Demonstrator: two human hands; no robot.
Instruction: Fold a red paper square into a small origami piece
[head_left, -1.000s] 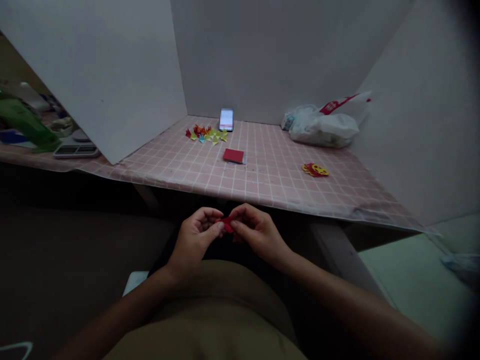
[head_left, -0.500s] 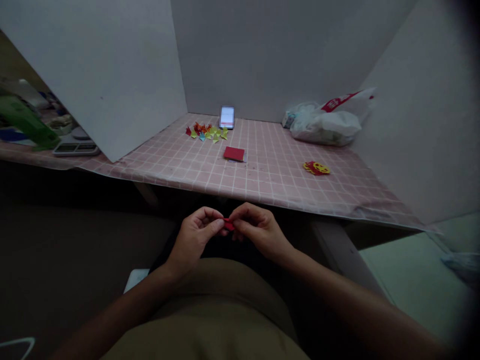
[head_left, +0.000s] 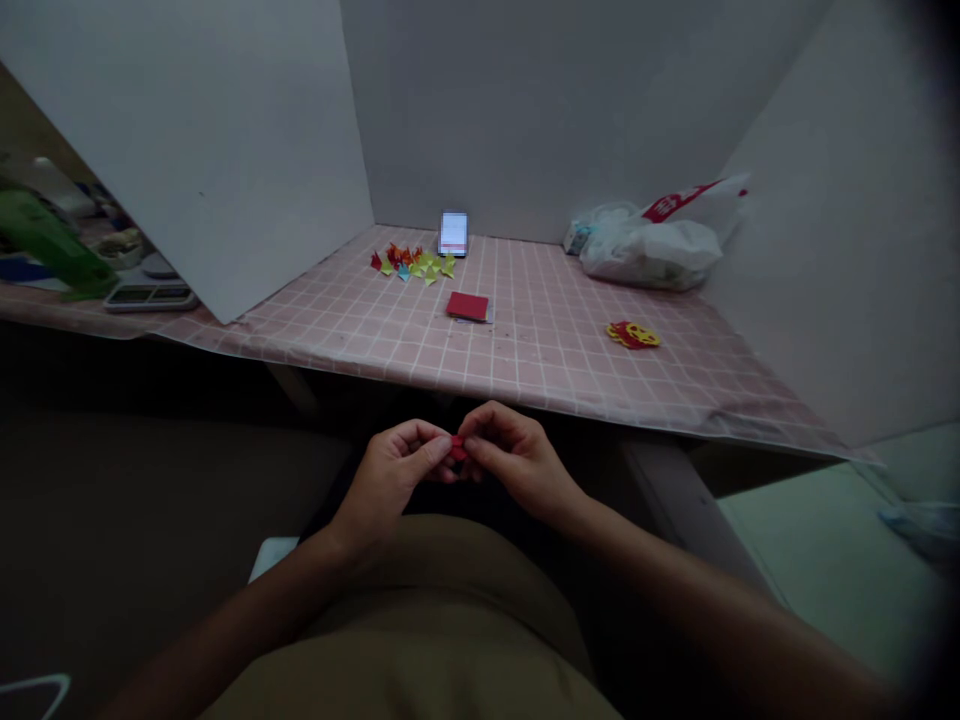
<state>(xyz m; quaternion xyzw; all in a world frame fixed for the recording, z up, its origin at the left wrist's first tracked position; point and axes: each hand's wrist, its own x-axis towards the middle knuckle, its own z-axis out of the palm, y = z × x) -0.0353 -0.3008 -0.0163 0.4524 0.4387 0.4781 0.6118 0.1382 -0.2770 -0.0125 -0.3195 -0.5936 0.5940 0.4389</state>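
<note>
The left hand (head_left: 388, 472) and the right hand (head_left: 523, 462) are jointly pinching a small red piece (head_left: 457, 449). Beyond them, a red-topped stack (head_left: 468, 306) is lying on the checked tablecloth (head_left: 544, 345).

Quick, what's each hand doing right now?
Left hand: closed, pinching one side of the small red piece.
Right hand: closed, pinching the other side of the same piece.

Red piece (head_left: 457, 449): mostly covered by fingers (head_left: 491, 415); shape cannot be determined.
Phone (head_left: 453, 233): screen text too small to read.
White bag (head_left: 651, 256): contents concealed.
Green object (head_left: 45, 240): cut off by left edge.
Scale (head_left: 146, 295): right end hidden behind white panel (head_left: 202, 150).
Red-topped stack (head_left: 467, 305): lower layers largely obscured.
</note>
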